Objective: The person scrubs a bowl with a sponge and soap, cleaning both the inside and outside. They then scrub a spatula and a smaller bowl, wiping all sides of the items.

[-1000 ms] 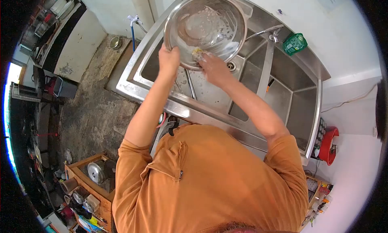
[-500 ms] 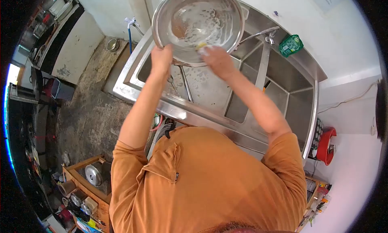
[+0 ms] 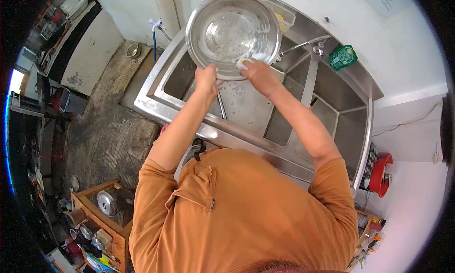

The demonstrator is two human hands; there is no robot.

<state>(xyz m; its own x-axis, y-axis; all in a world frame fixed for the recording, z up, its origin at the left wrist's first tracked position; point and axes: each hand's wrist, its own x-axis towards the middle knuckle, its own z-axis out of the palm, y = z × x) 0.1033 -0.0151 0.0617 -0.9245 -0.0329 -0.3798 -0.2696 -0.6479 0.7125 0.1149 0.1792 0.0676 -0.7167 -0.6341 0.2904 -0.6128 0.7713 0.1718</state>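
Note:
A large steel bowl (image 3: pixel 232 31), soapy and wet inside, is held tilted over the left basin of a steel sink (image 3: pixel 156 95). My left hand (image 3: pixel 207 78) grips the bowl's near rim at its lower edge. My right hand (image 3: pixel 258 74) presses a small yellow sponge (image 3: pixel 241 62) against the inside of the rim, just right of the left hand. Most of the sponge is hidden under the fingers.
A faucet (image 3: pixel 310 41) reaches over the sink's divider, with a green net scrubber (image 3: pixel 343 57) behind it. A yellow-filled container (image 3: pixel 283 17) sits at the back ledge. A red pot (image 3: pixel 379 173) stands right of the sink; a wooden crate of cookware (image 3: pixel 102 209) is on the floor at left.
The bowl shifted slightly right and down. My left hand slid along the rim from the left side to the lower edge, closer to my right hand, which keeps scrubbing the rim.

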